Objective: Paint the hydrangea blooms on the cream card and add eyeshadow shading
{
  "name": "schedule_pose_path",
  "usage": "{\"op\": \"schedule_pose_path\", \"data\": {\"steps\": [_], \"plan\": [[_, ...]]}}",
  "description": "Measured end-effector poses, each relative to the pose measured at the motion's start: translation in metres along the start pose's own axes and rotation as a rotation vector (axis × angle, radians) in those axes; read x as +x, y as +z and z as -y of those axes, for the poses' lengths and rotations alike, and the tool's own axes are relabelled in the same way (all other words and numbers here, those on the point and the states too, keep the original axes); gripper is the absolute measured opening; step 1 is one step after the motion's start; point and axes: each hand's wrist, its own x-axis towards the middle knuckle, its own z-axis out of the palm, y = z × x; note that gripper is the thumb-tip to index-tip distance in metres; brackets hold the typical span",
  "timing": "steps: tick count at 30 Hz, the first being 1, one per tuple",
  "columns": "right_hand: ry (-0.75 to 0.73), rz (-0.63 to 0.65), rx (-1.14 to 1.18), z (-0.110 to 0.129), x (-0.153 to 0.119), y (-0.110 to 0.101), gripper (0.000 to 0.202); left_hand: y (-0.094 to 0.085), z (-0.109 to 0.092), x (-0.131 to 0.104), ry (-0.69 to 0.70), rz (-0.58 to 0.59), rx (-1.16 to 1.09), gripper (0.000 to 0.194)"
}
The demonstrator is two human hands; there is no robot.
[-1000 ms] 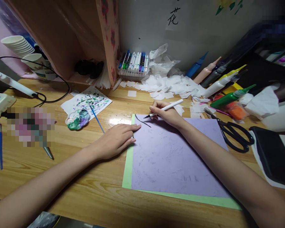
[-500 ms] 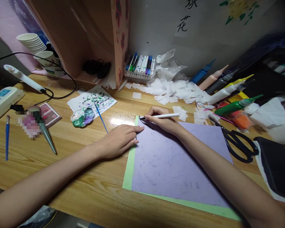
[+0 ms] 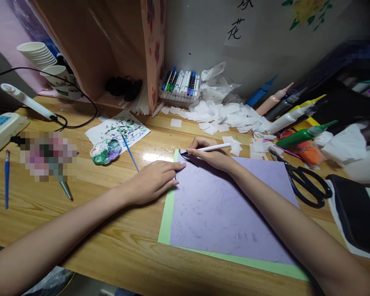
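Note:
My right hand (image 3: 208, 153) grips a white pen (image 3: 218, 146) in a writing hold, its tip end low over the upper left corner of a purple sheet (image 3: 222, 205). Black strokes (image 3: 193, 162) show on the sheet beside those fingers; the exact tip contact is hard to make out. My left hand (image 3: 157, 181) lies flat, fingers stretched out over the left edge of the purple sheet. A light green sheet (image 3: 165, 226) sits underneath and sticks out at the left and bottom.
To the left are a paint palette (image 3: 106, 152), a paint-spotted paper (image 3: 132, 127) and a thin blue brush (image 3: 129, 152). Black scissors (image 3: 311, 185) lie right of the sheets. White paper scraps (image 3: 225, 117), a marker box (image 3: 180, 88) and paint bottles (image 3: 305, 135) stand behind.
The whole view has shifted slightly. My right hand stays at the same corner, the pen's rear end tilting up a little. My left hand stays in place on the sheet.

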Motion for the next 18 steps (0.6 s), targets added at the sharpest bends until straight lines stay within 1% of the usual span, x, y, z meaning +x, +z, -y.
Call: {"op": "schedule_pose_path", "data": {"steps": [7, 15, 18], "plan": [[-0.024, 0.036, -0.046, -0.001, -0.002, -0.005, 0.033, 0.0, 0.0, 0.0, -0.002, 0.011, 0.02, 0.025], [0.017, 0.041, -0.062, -0.003, -0.003, -0.01, 0.033, 0.0, 0.0, 0.001, 0.005, 0.01, 0.022, 0.023], [0.035, 0.062, -0.041, -0.004, -0.004, -0.012, 0.033, 0.0, 0.0, 0.001, 0.001, 0.014, 0.024, 0.023]]}}
